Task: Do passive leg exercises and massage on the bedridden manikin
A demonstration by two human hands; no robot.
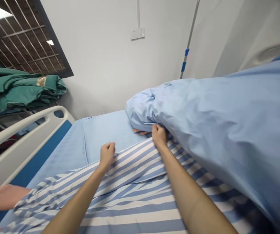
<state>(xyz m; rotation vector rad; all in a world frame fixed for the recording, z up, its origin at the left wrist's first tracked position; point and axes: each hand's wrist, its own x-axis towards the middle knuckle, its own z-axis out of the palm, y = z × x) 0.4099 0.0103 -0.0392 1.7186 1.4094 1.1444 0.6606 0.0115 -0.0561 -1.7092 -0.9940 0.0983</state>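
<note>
Blue-and-white striped trousers (135, 195) cover the legs of a figure lying on the bed; whether it is a person or a manikin I cannot tell. My left hand (107, 155) is closed in a fist at the trousers' far edge, apparently gripping the cloth; its fingertips are hidden. Farther right, my right hand (159, 134) is closed on the striped cloth high on the trousers, right against the quilt's edge. A light blue quilt (203, 110) is bunched over the upper body. Fingers (141, 132) of the lying figure stick out beneath it. A bare foot (7, 196) shows at left.
The light blue bed sheet (103, 126) stretches toward the white wall (101, 55). At the left rises the cream and blue bed end board (30, 133). Folded green cloth (20, 87) lies beyond it, below a barred window (22, 35). A metal pole (191, 32) stands behind the quilt.
</note>
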